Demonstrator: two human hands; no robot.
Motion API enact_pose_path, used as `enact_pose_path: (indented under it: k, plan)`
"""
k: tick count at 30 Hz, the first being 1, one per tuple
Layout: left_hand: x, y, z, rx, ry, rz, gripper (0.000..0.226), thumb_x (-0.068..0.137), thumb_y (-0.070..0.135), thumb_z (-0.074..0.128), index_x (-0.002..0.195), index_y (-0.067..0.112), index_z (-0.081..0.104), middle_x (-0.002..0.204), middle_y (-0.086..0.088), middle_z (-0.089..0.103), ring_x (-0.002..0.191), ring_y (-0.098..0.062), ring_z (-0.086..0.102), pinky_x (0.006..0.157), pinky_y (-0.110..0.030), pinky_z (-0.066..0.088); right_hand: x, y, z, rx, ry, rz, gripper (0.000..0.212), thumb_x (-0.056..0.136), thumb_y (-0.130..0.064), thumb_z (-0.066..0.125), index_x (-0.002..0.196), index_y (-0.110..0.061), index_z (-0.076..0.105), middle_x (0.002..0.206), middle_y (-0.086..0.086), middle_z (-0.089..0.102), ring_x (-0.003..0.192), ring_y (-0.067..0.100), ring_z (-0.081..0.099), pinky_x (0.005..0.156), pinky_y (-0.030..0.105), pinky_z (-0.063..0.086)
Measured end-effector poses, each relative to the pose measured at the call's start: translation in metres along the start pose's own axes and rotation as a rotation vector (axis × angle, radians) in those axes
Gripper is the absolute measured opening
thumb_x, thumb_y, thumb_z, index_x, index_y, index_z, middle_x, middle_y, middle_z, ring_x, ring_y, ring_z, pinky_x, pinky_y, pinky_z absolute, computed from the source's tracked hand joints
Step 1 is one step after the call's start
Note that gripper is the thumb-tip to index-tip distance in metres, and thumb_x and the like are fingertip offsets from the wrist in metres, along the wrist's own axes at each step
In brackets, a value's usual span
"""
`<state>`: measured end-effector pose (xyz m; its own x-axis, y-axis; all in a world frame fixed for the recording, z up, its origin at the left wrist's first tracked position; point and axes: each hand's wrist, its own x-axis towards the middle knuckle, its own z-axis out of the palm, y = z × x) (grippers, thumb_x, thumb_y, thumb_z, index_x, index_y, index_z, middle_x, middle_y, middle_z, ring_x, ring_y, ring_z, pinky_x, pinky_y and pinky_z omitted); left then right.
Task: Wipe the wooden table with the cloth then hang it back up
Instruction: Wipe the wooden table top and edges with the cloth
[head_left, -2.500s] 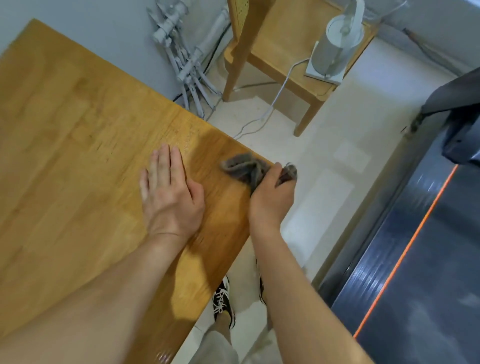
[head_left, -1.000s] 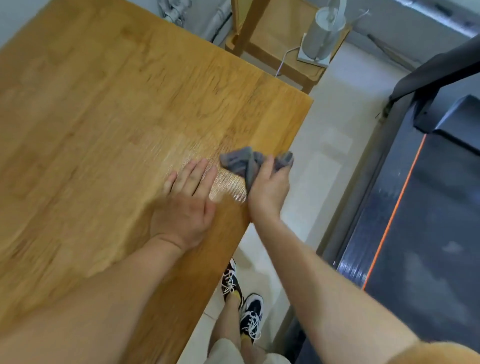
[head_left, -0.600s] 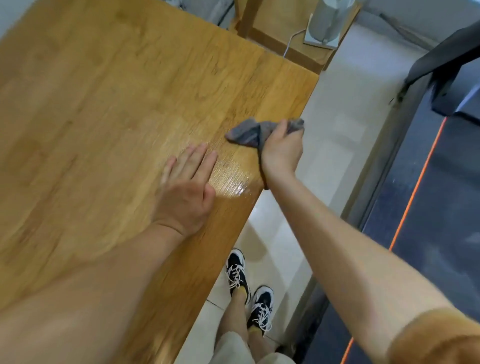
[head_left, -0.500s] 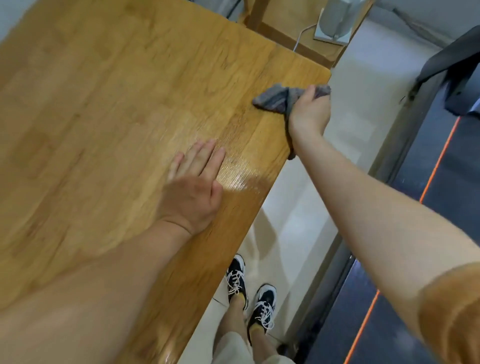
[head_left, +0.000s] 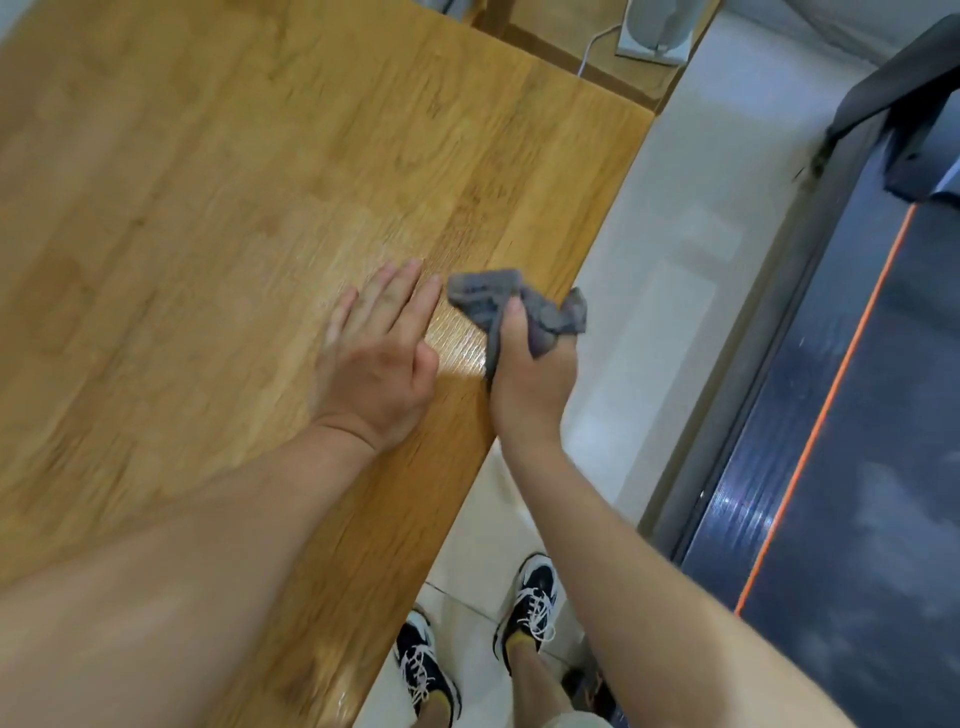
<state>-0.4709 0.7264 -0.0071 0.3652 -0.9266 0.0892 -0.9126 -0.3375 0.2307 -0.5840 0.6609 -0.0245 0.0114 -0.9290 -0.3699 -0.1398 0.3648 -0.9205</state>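
The wooden table (head_left: 218, 171) fills the left and middle of the view, with a shiny damp streak near its right edge. My right hand (head_left: 530, 379) grips a bunched grey cloth (head_left: 498, 299) and presses it on the table at that edge, part of the cloth hanging past the edge. My left hand (head_left: 376, 358) lies flat on the tabletop just left of the cloth, fingers spread and touching nothing else.
A pale tiled floor (head_left: 670, 291) runs along the table's right edge, with my feet in black-and-white shoes (head_left: 530, 608) below. A dark treadmill with an orange stripe (head_left: 831, 405) stands at the right. A small wooden stool with a white appliance (head_left: 654, 26) sits beyond the table.
My right hand has drawn the cloth back along the right edge from the far corner toward me, ending beside my left hand. My left hand has stayed flat on the table.
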Motion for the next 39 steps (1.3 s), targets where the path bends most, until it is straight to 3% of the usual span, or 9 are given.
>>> enact_pose_path:
  k: [3,5,8,11,14,20,26,34,39]
  plan:
    - [0.0,-0.002,0.0,-0.02,0.002,0.013,0.057,0.084,0.018,0.035,0.141,0.015,0.043,0.15,-0.006,0.038,0.14,-0.021,0.03,0.114,-0.041,0.017,-0.09,0.029,-0.01,-0.034,-0.105,-0.01,0.015,0.091,-0.039,0.053,0.096,-0.051,0.061,0.094,-0.015,0.066,0.093,-0.002,0.061,0.087,0.027,0.05]
    - [-0.002,-0.003,0.001,-0.024,0.006,0.025,0.056,0.086,0.017,0.035,0.141,0.015,0.043,0.149,-0.006,0.038,0.14,-0.022,0.03,0.115,-0.042,0.018,-0.108,0.027,-0.013,-0.062,-0.121,-0.009,0.029,0.092,-0.032,0.049,0.08,-0.057,0.058,0.078,-0.017,0.061,0.078,-0.005,0.058,0.073,0.018,0.046]
    - [-0.003,-0.004,0.001,-0.042,0.015,0.037,0.056,0.085,0.016,0.035,0.14,0.013,0.045,0.148,-0.008,0.04,0.139,-0.023,0.032,0.115,-0.045,0.021,-0.056,0.005,-0.003,-0.083,-0.046,0.005,0.025,0.097,-0.026,0.05,0.074,-0.034,0.057,0.076,-0.01,0.061,0.076,0.006,0.059,0.066,0.016,0.044]
    - [-0.002,-0.005,0.0,-0.07,0.011,0.021,0.055,0.085,0.016,0.038,0.14,0.014,0.046,0.148,-0.007,0.04,0.139,-0.022,0.032,0.115,-0.045,0.02,0.043,-0.027,0.008,-0.068,0.11,0.033,0.02,0.099,-0.028,0.049,0.099,-0.011,0.06,0.092,0.002,0.063,0.095,0.021,0.063,0.08,0.024,0.044]
    - [-0.001,-0.006,0.001,-0.104,-0.008,-0.003,0.054,0.087,0.021,0.037,0.14,0.018,0.045,0.15,-0.003,0.038,0.141,-0.018,0.028,0.117,-0.041,0.014,0.089,-0.048,0.012,-0.153,0.134,0.005,0.027,0.1,-0.03,0.045,0.102,-0.006,0.058,0.091,0.0,0.06,0.102,0.022,0.063,0.077,0.021,0.041]
    - [-0.002,-0.007,-0.001,-0.116,-0.023,-0.001,0.053,0.09,0.027,0.033,0.141,0.019,0.043,0.151,-0.002,0.036,0.142,-0.017,0.024,0.117,-0.04,0.012,-0.032,0.008,0.009,-0.136,0.088,-0.08,0.011,0.1,-0.025,0.048,0.09,-0.029,0.047,0.088,-0.003,0.057,0.082,0.008,0.053,0.065,0.006,0.035]
    - [-0.012,-0.01,-0.003,-0.206,-0.045,-0.024,0.052,0.09,0.02,0.033,0.14,0.018,0.044,0.152,-0.001,0.035,0.142,-0.017,0.025,0.117,-0.034,0.01,-0.223,0.079,-0.008,-0.114,-0.036,0.07,0.025,0.099,-0.032,0.045,0.077,-0.039,0.054,0.078,-0.007,0.063,0.074,0.002,0.059,0.069,0.026,0.049]
    - [-0.235,-0.081,-0.043,-0.073,-0.163,0.006,0.061,0.085,0.018,0.041,0.145,0.014,0.036,0.152,-0.005,0.033,0.141,-0.022,0.026,0.116,-0.04,0.017,-0.098,0.022,0.012,-0.281,0.166,0.075,0.045,0.103,-0.033,0.035,0.101,0.002,0.063,0.101,0.017,0.068,0.094,0.031,0.063,0.067,0.026,0.036]
    - [-0.305,-0.099,-0.055,-0.028,-0.171,-0.054,0.057,0.087,0.019,0.037,0.143,0.012,0.038,0.149,-0.008,0.038,0.139,-0.025,0.032,0.113,-0.046,0.023,-0.153,0.051,0.012,-0.34,0.158,0.035,0.037,0.102,-0.037,0.037,0.103,-0.006,0.057,0.094,0.004,0.063,0.087,0.02,0.061,0.066,0.023,0.035]
